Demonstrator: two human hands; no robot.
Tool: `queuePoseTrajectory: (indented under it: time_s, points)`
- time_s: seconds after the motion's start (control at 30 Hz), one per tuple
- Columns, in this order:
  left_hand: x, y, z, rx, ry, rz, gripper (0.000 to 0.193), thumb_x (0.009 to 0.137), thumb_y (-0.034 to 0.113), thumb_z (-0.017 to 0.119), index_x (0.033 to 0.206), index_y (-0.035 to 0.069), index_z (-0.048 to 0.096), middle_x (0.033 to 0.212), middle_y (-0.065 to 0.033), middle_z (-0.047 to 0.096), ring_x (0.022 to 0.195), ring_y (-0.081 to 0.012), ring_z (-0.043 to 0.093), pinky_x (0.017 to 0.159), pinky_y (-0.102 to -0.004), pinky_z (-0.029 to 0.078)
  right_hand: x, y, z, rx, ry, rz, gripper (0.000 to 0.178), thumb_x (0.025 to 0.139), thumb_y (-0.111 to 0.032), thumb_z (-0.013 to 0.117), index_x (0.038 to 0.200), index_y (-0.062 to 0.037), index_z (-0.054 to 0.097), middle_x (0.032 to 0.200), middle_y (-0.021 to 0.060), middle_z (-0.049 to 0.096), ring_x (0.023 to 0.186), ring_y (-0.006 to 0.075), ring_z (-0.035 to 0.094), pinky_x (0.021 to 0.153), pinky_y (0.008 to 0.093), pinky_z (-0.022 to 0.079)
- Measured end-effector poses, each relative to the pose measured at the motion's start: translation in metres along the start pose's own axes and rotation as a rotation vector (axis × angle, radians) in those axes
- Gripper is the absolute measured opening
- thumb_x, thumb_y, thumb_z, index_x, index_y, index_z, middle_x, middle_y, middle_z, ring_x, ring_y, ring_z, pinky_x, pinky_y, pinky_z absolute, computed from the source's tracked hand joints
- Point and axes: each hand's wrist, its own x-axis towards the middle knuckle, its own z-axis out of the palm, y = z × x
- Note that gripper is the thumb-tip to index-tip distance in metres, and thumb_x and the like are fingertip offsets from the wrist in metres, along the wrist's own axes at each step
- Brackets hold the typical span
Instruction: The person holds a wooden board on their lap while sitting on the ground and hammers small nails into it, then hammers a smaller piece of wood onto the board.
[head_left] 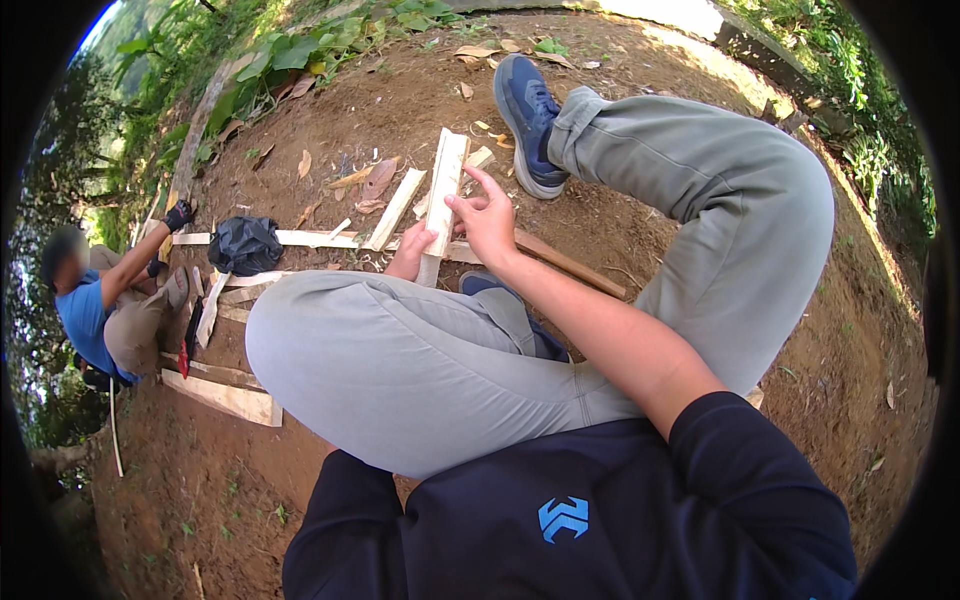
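Note:
A pale, split strip of wood (446, 185) stands tilted up before my knees, with a lengthwise groove or ridge on its face. My left hand (408, 252) is closed round its lower left edge, partly hidden behind my raised knee. My right hand (487, 222) is at the strip's right side, index finger stretched out and thumb near the wood's edge; the other fingers are partly curled. Just left of the strip, another pale wood piece (396, 210) lies slanted on the ground. A brown wooden bar (570, 265) extends to the right behind my forearm.
At the left, a person in a blue shirt (88, 315) crouches with a gloved hand on a long pale strip. A black plastic bag (245, 246), a red-and-black tool (188, 338) and a flat board (225, 398) lie nearby. Dry leaves (378, 180) litter the soil.

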Motion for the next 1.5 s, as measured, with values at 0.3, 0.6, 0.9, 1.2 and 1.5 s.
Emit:
queuePoseTrajectory:
  time_s: [0.3,0.6,0.9,1.2,1.5]
  points:
    - [0.01,-0.018,-0.003,0.221,0.185,0.337,0.073,0.096,0.026,0.066,0.157,-0.002,0.039,0.134,-0.0175,0.064,0.121,-0.0247,0.062,0.103,-0.0384,0.051,-0.001,0.005,0.002,0.033,0.001,0.007,0.06,0.094,-0.006,0.077,0.146,-0.0039,0.046,0.087,0.0114,0.075,0.072,0.0125,0.069,0.057,0.0257,0.055]
    - [0.009,0.011,0.01,0.603,0.461,0.302,0.106,0.072,0.022,0.091,0.16,0.001,0.036,0.142,-0.0241,0.06,0.13,-0.0314,0.06,0.11,-0.0403,0.047,0.023,0.041,-0.018,-0.236,0.086,0.195,0.071,0.089,-0.007,0.077,0.148,-0.0017,0.038,0.117,0.0183,0.07,0.097,0.0222,0.07,0.081,0.0371,0.058]
    - [0.006,0.003,-0.011,0.993,0.487,0.206,0.104,0.062,0.019,0.09,0.156,0.01,0.045,0.139,-0.021,0.063,0.128,-0.0381,0.058,0.111,-0.0451,0.045,0.026,0.047,-0.067,-0.937,0.204,-0.125,0.05,0.084,-0.003,0.064,0.133,-0.0005,0.053,0.123,0.0206,0.062,0.12,0.0374,0.059,0.105,0.0469,0.047]
    - [0.025,0.029,-0.012,1.033,0.302,0.297,0.101,0.063,0.016,0.087,0.155,0.015,0.046,0.142,-0.0179,0.061,0.129,-0.0379,0.057,0.112,-0.0461,0.044,0.05,0.003,-0.05,-1.205,-0.249,-0.515,0.063,0.081,-0.001,0.065,0.142,-0.0092,0.056,0.145,0.0187,0.053,0.136,0.036,0.05,0.114,0.045,0.041]
    - [0.041,0.019,-0.024,1.025,0.274,0.33,0.106,0.06,0.013,0.091,0.155,0.016,0.046,0.146,-0.0162,0.059,0.133,-0.0374,0.055,0.115,-0.0459,0.043,0.113,0.004,-0.037,-1.536,-0.813,-0.643,0.088,0.074,-0.018,0.087,0.152,-0.0118,0.048,0.154,0.0141,0.049,0.145,0.0313,0.045,0.122,0.042,0.036]
